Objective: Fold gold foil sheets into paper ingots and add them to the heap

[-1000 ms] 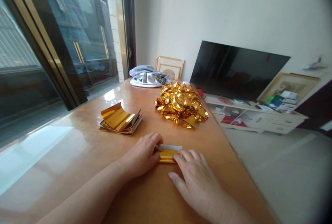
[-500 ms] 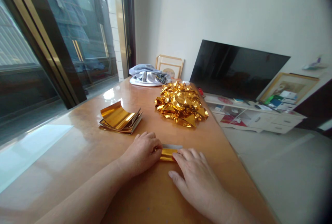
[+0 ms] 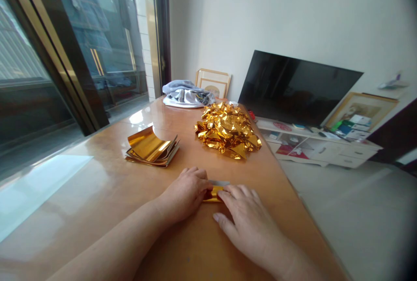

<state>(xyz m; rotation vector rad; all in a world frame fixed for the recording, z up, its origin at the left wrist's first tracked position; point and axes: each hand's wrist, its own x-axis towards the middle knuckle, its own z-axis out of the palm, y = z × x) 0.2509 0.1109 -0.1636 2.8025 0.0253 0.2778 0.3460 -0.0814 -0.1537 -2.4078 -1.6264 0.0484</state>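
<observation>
A sheet of gold foil paper (image 3: 214, 194) lies on the wooden table in front of me, partly folded, with a pale grey strip showing along its far edge. My left hand (image 3: 189, 192) is closed over the left end of this paper, fingers curled and hiding that end. On the right end rest the fingertips of my right hand (image 3: 246, 218), its fingers stretched out and its thumb apart on the tabletop side.
A stack of gold foil sheets (image 3: 151, 148) lies at left on the table (image 3: 107, 185). Beyond my hands sits a heap of folded gold foil pieces (image 3: 228, 131). Folded clothes (image 3: 185, 94) are at the far end. A television (image 3: 299, 87) stands on a white cabinet (image 3: 329, 153).
My left hand has shifted slightly right along the gold foil paper, covering more of its left part. My right hand has barely moved.
</observation>
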